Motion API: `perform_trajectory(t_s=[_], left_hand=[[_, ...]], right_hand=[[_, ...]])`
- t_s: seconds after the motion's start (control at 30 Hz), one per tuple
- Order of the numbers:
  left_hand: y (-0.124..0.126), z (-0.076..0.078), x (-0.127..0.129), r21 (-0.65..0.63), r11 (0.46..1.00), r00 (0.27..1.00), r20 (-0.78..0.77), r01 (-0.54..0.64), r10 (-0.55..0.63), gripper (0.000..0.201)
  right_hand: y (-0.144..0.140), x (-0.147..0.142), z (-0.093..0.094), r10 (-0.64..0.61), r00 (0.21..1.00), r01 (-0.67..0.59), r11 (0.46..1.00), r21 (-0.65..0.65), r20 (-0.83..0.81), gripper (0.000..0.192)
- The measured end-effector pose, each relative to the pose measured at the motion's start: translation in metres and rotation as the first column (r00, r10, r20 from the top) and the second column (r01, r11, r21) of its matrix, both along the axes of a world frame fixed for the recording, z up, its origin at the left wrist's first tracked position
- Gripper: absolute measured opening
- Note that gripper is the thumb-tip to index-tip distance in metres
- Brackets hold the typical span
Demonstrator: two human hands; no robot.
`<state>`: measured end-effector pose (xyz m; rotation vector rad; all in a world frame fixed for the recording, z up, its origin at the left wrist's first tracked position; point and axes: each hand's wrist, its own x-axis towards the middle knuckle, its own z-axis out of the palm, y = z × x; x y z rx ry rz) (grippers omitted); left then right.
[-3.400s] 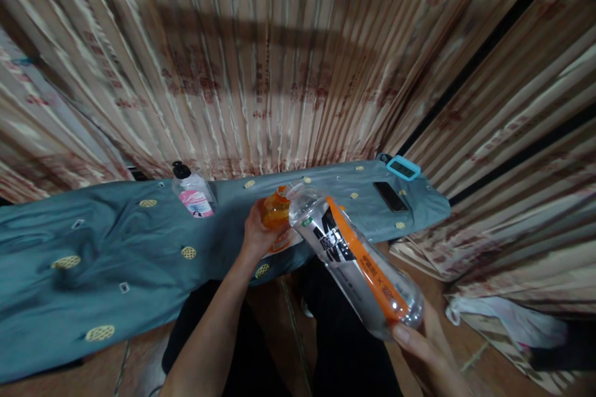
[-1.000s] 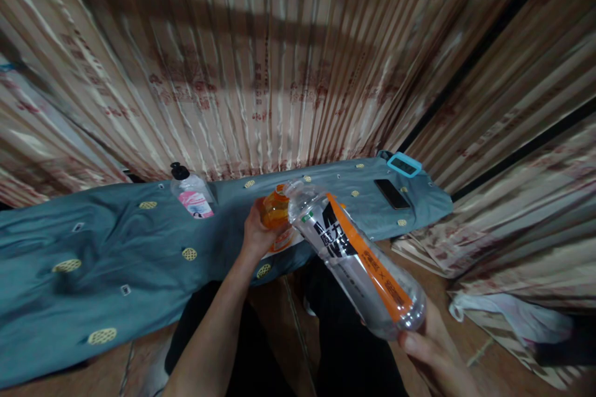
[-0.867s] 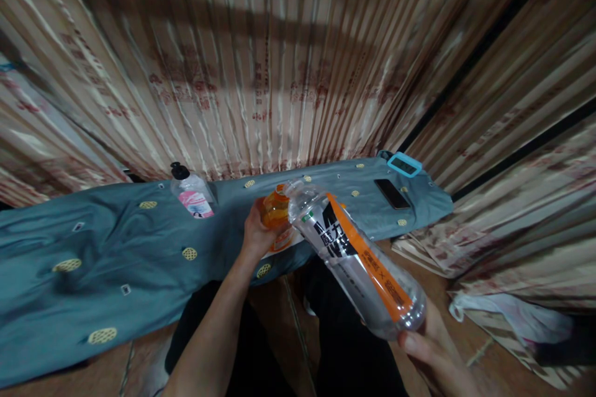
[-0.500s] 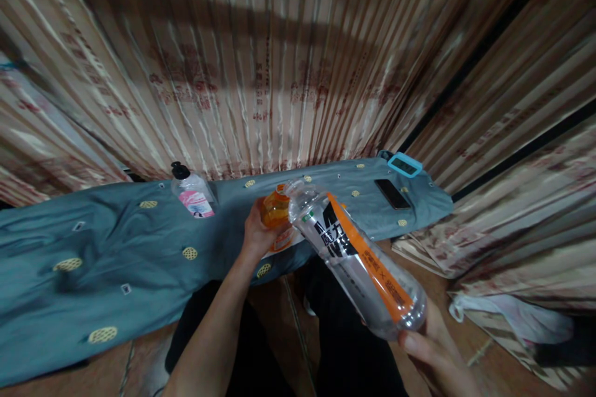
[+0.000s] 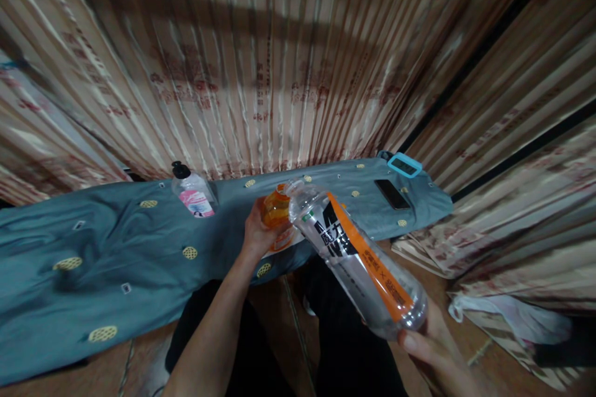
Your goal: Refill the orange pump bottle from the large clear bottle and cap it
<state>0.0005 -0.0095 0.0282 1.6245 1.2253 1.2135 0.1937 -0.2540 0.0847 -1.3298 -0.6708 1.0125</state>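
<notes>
Clear bottle [image 5: 356, 260] tilted, its neck toward 11 o'clock, beside an orange bottle [image 5: 276, 211].
Next to nothing has just changed: both bottles keep their earlier pose, so the alignment looks steady. Fingers of the right hand [image 5: 431, 347] grasp the clear bottle's base, at its 5 o'clock end; those of the left hand [image 5: 258, 232] wrap the orange bottle. Overlap hides whether the necks touch. From them, a black-capped bottle [image 5: 194, 198] stands at 9 o'clock and a phone [image 5: 392, 194] lies at 3 on the cloth [image 5: 223, 223], neither in the way.
</notes>
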Motion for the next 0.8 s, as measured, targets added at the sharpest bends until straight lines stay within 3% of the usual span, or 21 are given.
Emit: perform_trajectory(t_s=[0.23, 0.4, 0.8], left_hand=[[0.0004, -0.0018, 0.0008, 0.004, 1.000, 1.000, 0.010, -0.015, 0.015, 0.064], [0.0007, -0.0023, 0.0009, 0.000, 1.000, 1.000, 0.024, -0.001, 0.001, 0.066], [0.0010, -0.0030, 0.0006, -0.014, 1.000, 0.999, 0.033, -0.002, 0.003, 0.066]], right_hand=[[-0.0015, 0.0036, -0.0043, 0.048, 0.998, -0.048, 0.999, 0.009, 0.036, 0.087], [-0.0022, 0.0038, -0.0057, 0.022, 0.999, -0.023, 1.000, 0.009, 0.027, 0.078], [0.0004, -0.0021, 0.0039, -0.007, 1.000, 0.008, 1.000, 0.015, -0.012, 0.077]])
